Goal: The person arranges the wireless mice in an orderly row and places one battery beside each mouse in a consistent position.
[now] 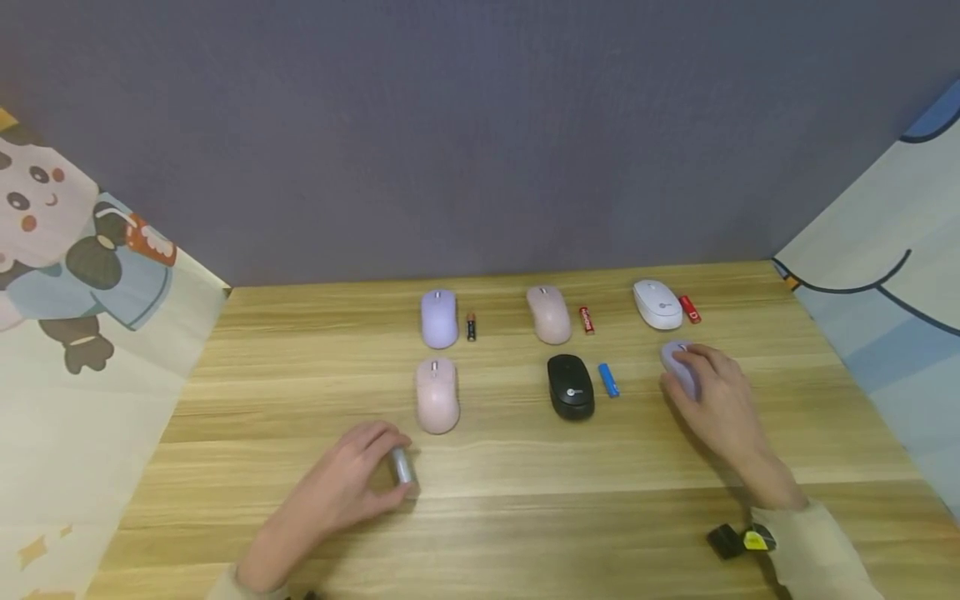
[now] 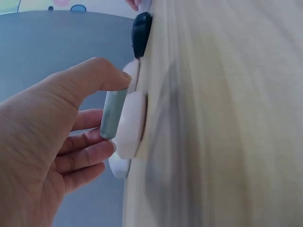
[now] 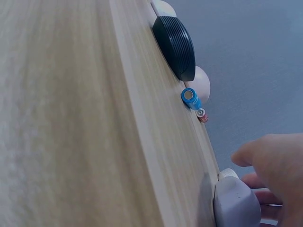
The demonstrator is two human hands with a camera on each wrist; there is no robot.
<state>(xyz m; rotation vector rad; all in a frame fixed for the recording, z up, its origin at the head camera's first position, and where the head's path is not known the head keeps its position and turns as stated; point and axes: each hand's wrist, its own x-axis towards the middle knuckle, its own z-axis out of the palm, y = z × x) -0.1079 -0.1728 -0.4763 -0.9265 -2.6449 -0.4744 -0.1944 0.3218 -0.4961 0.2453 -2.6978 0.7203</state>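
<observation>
My left hand [image 1: 347, 477] pinches a silver-grey battery [image 1: 402, 466] between thumb and fingertips, at the front left of the table. In the left wrist view the battery [image 2: 113, 113] hangs above the wood, its ends between thumb and fingers. At the right, my right hand [image 1: 720, 400] lies over a lavender computer mouse [image 1: 681, 367] resting on the table. In the right wrist view its thumb [image 3: 246, 157] stands a little off that mouse [image 3: 236, 203], with the other fingers at the far side. The hand partly hides the mouse in the head view.
Nearby lie a pink mouse [image 1: 437, 396], a black mouse [image 1: 571, 387] and a blue battery [image 1: 609, 380]. Behind them are a purple mouse [image 1: 438, 319], black battery [image 1: 471, 327], pale pink mouse [image 1: 550, 315], red battery [image 1: 587, 320], white mouse [image 1: 657, 304] and another red battery [image 1: 690, 309].
</observation>
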